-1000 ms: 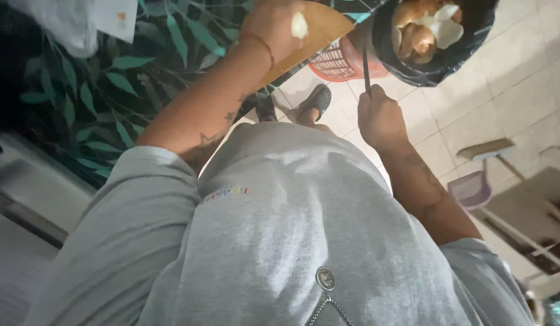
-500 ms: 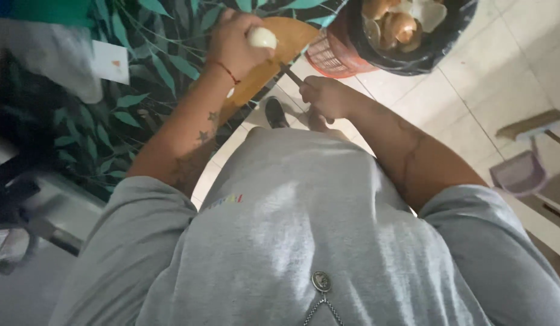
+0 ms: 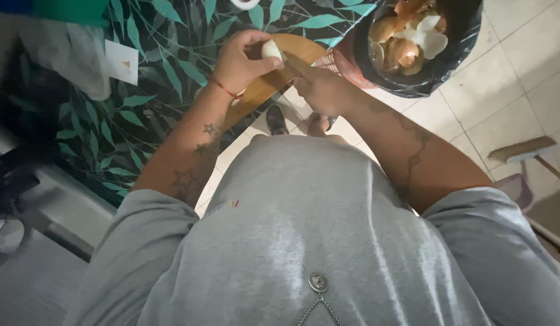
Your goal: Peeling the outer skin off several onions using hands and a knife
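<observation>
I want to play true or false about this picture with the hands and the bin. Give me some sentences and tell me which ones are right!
1. The left hand holds a small pale round thing. True.
2. The right hand is far away from the left hand. False: the two hands meet at the pale thing, over a wooden board.
3. The bin has a black bag with peels and scraps in it. True.
4. The bin stands on the table. False: it stands on the tiled floor.
5. The tablecloth has a leaf pattern. True.
</observation>
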